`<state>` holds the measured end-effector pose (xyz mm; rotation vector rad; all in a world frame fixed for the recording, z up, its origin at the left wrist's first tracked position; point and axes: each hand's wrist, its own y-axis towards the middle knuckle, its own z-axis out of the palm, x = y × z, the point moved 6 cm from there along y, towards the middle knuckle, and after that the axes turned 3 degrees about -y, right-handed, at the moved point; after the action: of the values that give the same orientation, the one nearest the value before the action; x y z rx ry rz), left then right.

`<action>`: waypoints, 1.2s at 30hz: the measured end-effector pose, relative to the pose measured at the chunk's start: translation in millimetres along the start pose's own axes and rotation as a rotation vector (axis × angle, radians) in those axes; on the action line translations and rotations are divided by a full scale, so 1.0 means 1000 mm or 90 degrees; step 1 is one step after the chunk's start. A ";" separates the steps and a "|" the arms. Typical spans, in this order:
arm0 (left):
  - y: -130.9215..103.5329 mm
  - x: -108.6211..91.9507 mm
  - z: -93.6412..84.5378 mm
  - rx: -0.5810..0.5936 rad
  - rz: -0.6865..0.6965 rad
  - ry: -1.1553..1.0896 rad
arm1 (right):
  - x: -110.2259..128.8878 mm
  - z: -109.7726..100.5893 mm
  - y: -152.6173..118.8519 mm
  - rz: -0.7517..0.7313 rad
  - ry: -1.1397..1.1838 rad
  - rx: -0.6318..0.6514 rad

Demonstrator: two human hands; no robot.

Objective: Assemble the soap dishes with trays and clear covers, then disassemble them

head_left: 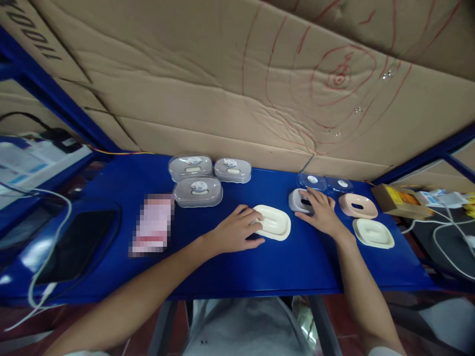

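Observation:
A cream oval tray point(275, 223) lies on the blue table in front of me. My left hand point(241, 228) rests on its left end, fingers apart. Further right, my right hand point(319, 210) is over a lilac-grey oval piece with a dark slot point(296, 201), its fingers spread across the top and the thumb at the near side. Beside that hand sit a pink slotted piece point(367, 208) and a second cream tray point(373, 233). Two clear lids point(311, 182) lie behind them. Three grey boxes with clear covers point(198, 192) are grouped at the back left.
A pixelated pink sheet point(153, 225) lies left on the blue table point(260, 277). Beyond it are a dark tablet-like device point(76, 244) and white cables. A cardboard box point(399, 201) stands at the right end. Cardboard sheeting point(208, 74) walls the back.

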<state>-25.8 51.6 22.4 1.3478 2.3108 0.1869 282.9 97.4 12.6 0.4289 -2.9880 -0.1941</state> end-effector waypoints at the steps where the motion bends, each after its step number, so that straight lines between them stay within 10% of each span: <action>1: 0.000 0.000 -0.001 -0.005 -0.001 0.000 | -0.002 -0.001 -0.002 0.006 0.004 0.007; 8: 0.001 0.010 -0.004 -0.011 -0.056 0.003 | -0.024 -0.015 -0.004 0.030 0.088 0.008; 19: -0.002 0.026 0.009 -0.019 -0.143 -0.016 | 0.087 -0.004 -0.004 -0.154 0.173 0.036; 36: -0.002 0.030 0.009 0.000 -0.145 -0.075 | 0.104 -0.007 -0.009 -0.209 0.183 0.080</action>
<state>-35.9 75.4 4.6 1.0550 2.3408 0.0346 187.2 58.0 28.7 0.8805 -2.6402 0.0280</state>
